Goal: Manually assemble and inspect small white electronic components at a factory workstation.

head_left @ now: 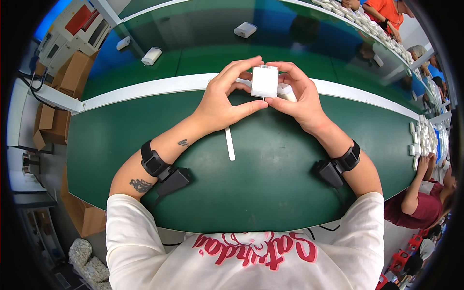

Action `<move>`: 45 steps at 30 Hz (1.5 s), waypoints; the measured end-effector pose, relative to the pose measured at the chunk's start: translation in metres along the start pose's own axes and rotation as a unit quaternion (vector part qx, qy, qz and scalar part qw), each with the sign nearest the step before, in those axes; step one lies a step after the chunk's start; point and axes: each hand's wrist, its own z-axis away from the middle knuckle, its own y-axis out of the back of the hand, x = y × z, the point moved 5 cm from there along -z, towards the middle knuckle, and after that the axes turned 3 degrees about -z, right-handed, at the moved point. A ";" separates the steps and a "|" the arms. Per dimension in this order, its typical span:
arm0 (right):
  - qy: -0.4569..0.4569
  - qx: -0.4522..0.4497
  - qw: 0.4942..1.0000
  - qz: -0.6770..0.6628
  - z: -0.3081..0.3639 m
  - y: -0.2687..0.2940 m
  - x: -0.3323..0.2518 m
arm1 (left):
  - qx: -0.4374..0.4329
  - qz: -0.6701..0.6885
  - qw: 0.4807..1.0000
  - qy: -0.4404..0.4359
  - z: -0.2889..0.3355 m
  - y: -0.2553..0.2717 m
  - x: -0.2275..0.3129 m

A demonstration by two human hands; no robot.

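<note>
Between my two hands, above the far part of the green table, is a small white box-shaped piece [265, 81] with a clear-looking rim. My left hand [223, 99] curls round its left side, index fingertip at the top edge and thumb at the bottom. From the other side my right hand [305, 99] grips it in the same way, thumb below and forefinger above. A second white piece [286, 92] shows beside it within the curve of my right hand; its far end is hidden. Below my left hand, a thin white stick [230, 145] lies on the table.
A white frame bar [159, 88] divides the green table [270, 183] from a glossy green belt behind. On that belt lie white pieces [152, 56], [245, 30]. Cardboard boxes [77, 72] stand at left. At right, a co-worker in dark red [423, 205] reaches toward piled white pieces [421, 140].
</note>
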 end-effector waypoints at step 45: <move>-0.070 -0.015 0.984 -0.166 -0.003 -0.001 0.021 | -0.007 -0.234 0.971 -0.055 -0.002 0.000 0.004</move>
